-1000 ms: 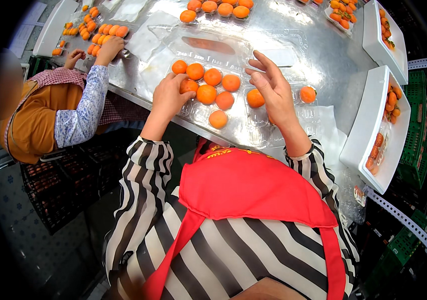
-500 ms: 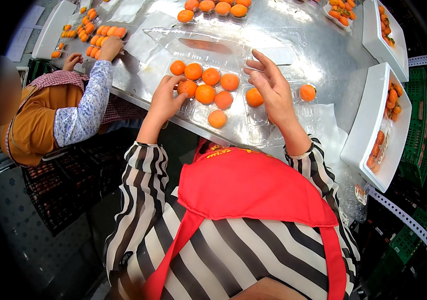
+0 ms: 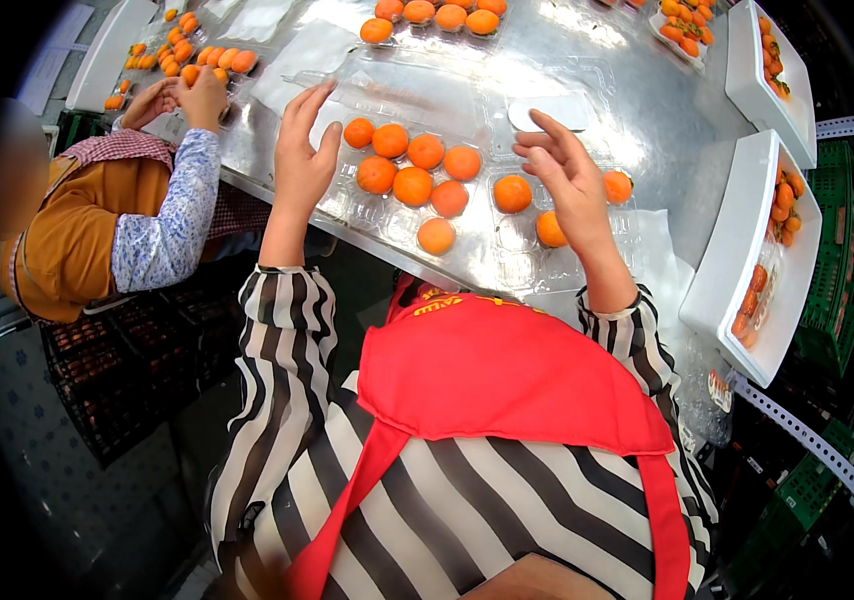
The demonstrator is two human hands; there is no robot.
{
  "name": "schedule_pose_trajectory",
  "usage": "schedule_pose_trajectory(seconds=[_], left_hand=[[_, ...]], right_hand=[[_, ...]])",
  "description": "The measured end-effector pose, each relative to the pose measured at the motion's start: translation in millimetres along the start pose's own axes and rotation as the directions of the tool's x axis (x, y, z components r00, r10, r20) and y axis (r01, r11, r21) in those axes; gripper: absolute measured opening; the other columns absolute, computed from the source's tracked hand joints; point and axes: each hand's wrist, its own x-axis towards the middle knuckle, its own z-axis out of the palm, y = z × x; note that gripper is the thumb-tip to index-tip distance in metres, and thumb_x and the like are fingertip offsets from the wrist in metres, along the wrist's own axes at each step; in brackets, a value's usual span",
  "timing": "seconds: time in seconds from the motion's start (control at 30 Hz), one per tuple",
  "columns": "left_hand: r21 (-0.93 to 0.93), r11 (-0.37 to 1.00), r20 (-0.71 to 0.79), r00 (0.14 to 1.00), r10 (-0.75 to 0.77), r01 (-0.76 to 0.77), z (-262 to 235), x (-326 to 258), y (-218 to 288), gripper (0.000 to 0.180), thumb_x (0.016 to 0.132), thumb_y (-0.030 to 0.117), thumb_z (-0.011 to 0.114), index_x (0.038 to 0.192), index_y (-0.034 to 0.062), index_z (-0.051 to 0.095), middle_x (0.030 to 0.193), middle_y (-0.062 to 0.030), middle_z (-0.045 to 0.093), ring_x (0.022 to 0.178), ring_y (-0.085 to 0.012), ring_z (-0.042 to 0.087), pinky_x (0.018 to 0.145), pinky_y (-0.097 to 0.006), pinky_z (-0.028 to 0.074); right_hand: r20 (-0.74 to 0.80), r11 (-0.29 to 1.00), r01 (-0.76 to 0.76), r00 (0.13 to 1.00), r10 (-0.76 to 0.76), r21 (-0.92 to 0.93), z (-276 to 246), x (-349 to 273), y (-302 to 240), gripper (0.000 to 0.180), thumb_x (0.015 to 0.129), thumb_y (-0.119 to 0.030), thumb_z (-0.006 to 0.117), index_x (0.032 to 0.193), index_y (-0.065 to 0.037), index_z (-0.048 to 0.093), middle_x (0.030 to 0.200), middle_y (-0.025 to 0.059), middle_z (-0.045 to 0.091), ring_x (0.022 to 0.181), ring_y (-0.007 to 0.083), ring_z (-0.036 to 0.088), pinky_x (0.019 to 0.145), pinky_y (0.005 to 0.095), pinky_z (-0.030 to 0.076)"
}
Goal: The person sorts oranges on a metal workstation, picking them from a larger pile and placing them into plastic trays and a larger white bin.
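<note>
Several round orange fruits [image 3: 412, 186] sit in an open clear plastic clamshell [image 3: 377, 222] near the table's front edge. Its transparent lid [image 3: 402, 95] lies folded back on the far side. My left hand [image 3: 305, 150] is raised at the clamshell's left edge, near the lid's corner, fingers stretched and holding nothing I can see. To the right, my right hand [image 3: 569, 185] hovers with fingers apart over a second clear clamshell [image 3: 517, 238]. A single fruit [image 3: 512, 194] there lies left of that hand. Another fruit [image 3: 551, 229] is partly covered by it, and a third [image 3: 617, 187] rests beyond.
A co-worker [image 3: 137, 210] handles fruit at the left. White boxes [image 3: 712, 290] holding orange fruits line the right side, beside green crates [image 3: 827, 260]. A filled clear pack [image 3: 437, 20] stands at the far side of the metal table [image 3: 647, 130]. Black crates [image 3: 107, 380] are low at left.
My left hand has left the fruit it was touching and moved up and left to the lid's corner. My right hand has shifted slightly right, and a fruit beside its palm now shows.
</note>
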Motion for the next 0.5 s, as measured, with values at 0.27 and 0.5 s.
schedule_pose_trajectory(seconds=[0.27, 0.5], left_hand=[[0.058, 0.994, 0.103, 0.991, 0.087, -0.093, 25.8, 19.3, -27.1, 0.062, 0.087, 0.004, 0.057, 0.147, 0.0114, 0.043, 0.147, -0.0150, 0.047, 0.137, -0.0317, 0.044, 0.112, -0.039, 0.035], [0.012, 0.999, 0.203, 0.979, 0.030, -0.033, 56.8, 15.7, -40.4, 0.057, 0.094, 0.013, 0.055, 0.149, 0.0105, 0.040, 0.149, -0.0166, 0.044, 0.139, -0.0327, 0.040, 0.115, -0.039, 0.032]], right_hand=[[-0.144, 0.995, -0.062, 0.988, 0.050, -0.080, -52.8, -24.1, 21.2, 0.043, 0.093, -0.011, 0.064, 0.134, -0.001, 0.055, 0.120, 0.0120, 0.064, 0.110, 0.0194, 0.063, 0.095, 0.0310, 0.050], [-0.162, 0.920, -0.082, 0.987, 0.020, -0.383, -61.0, -57.5, 31.6, 0.049, 0.082, -0.012, 0.071, 0.129, -0.005, 0.060, 0.121, 0.0107, 0.065, 0.110, 0.0213, 0.063, 0.094, 0.0332, 0.049]])
